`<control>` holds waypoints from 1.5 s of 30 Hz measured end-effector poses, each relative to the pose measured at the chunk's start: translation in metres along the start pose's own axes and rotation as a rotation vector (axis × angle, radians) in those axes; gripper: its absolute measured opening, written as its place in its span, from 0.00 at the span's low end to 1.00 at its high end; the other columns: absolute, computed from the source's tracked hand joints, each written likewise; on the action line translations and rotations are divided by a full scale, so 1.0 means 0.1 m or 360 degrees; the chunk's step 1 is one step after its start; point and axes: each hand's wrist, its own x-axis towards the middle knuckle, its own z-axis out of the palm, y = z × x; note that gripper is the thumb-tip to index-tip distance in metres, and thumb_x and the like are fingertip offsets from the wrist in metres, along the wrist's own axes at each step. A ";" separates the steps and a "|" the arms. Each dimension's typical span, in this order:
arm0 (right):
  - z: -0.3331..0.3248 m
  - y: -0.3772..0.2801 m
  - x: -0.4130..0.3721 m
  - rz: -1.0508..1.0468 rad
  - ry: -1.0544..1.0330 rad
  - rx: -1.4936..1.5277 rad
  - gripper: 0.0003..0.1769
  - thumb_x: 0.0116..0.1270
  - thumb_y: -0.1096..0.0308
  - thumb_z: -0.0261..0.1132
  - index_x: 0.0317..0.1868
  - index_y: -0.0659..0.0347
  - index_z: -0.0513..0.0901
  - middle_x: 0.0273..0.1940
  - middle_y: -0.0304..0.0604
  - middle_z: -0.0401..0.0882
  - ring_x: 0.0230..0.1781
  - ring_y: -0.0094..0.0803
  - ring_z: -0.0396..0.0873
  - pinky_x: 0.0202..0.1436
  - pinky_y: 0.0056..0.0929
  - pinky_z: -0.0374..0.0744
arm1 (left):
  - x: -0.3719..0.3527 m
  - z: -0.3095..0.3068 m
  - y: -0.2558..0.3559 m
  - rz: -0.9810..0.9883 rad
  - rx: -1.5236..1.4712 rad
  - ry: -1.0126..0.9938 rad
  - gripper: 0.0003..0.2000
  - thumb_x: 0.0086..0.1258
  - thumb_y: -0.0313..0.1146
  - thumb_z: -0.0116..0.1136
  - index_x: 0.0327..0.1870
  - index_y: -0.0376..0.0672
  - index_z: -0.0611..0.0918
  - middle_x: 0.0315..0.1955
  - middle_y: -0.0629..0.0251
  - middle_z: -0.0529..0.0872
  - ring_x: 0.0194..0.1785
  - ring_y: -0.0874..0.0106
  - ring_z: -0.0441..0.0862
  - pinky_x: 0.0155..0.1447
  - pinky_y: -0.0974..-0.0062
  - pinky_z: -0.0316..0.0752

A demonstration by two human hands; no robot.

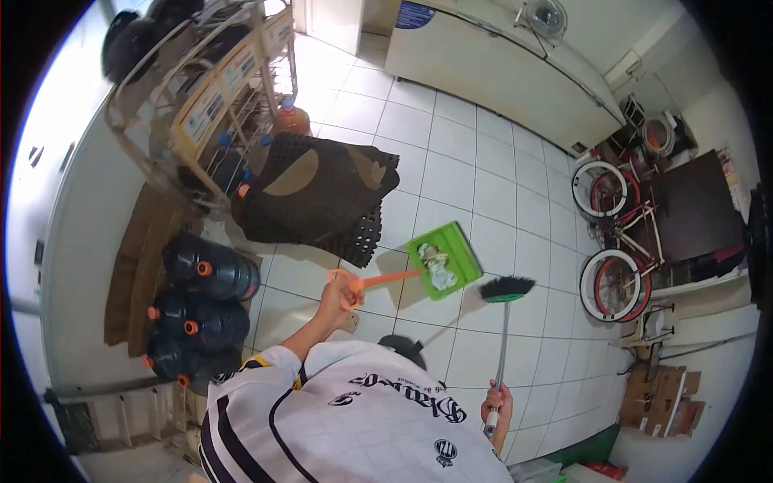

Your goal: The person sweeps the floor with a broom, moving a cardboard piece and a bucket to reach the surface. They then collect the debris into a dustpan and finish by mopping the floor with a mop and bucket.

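My left hand [341,293] is closed round the orange handle [390,278] of a green dustpan [457,256]. Crumpled whitish and brownish litter [439,269] lies inside the pan. To the right, my right hand [497,402] grips the grey pole of a broom [505,346], low beside my body. The broom's dark bristles, set in a green head, point away from me, a little right of the dustpan. Part of a dark shoe [403,351] shows below my shirt.
A dark rubber mat [322,193] is draped at the left, beside a metal rack [217,97]. Large dark water jugs [211,270] are stacked nearer. A bicycle [624,241] stands at the right, a long white freezer [499,64] at the back, cardboard boxes [654,398] at lower right.
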 end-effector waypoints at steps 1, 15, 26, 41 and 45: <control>0.04 -0.01 0.06 -0.0036 -0.0023 0.0149 0.14 0.67 0.62 0.55 0.44 0.66 0.72 0.17 0.31 0.62 0.09 0.14 0.57 0.11 0.12 0.63 | 0.22 0.20 0.08 0.0007 -0.0032 -0.0127 0.11 0.62 0.34 0.46 0.39 0.38 0.73 0.27 0.57 0.78 0.27 0.66 0.77 0.32 0.68 0.75; 2.28 -2.49 3.31 -0.0371 0.0743 -0.1259 0.07 0.61 0.72 0.55 0.26 0.61 0.68 0.12 0.35 0.62 0.08 0.23 0.61 0.09 0.23 0.63 | 3.66 2.86 0.61 0.0352 -0.0147 0.0167 0.11 0.59 0.32 0.51 0.42 0.45 0.69 0.32 0.57 0.76 0.30 0.64 0.77 0.29 0.69 0.74; 6.22 -3.34 5.85 -0.0204 0.0383 -0.1192 0.04 0.59 0.74 0.55 0.28 0.63 0.69 0.20 0.40 0.68 0.14 0.22 0.64 0.13 0.17 0.68 | 5.54 3.07 1.58 0.0743 -0.0604 0.0257 0.08 0.60 0.33 0.46 0.38 0.41 0.73 0.29 0.58 0.77 0.30 0.67 0.77 0.35 0.69 0.73; 10.97 -2.11 8.43 0.0168 -0.0397 -0.2921 0.14 0.55 0.73 0.47 0.37 0.69 0.77 0.20 0.39 0.71 0.14 0.23 0.70 0.14 0.22 0.72 | 8.54 3.56 5.05 0.1112 -0.0214 0.0813 0.12 0.63 0.35 0.49 0.42 0.37 0.70 0.30 0.58 0.76 0.27 0.68 0.79 0.28 0.71 0.77; 12.19 -1.56 9.34 0.0277 -0.0630 -0.2874 0.13 0.57 0.70 0.47 0.32 0.67 0.77 0.21 0.40 0.72 0.12 0.24 0.69 0.13 0.22 0.70 | 9.50 3.42 6.11 0.1009 0.0005 0.0869 0.12 0.64 0.37 0.49 0.42 0.38 0.72 0.28 0.61 0.77 0.28 0.72 0.78 0.30 0.74 0.75</control>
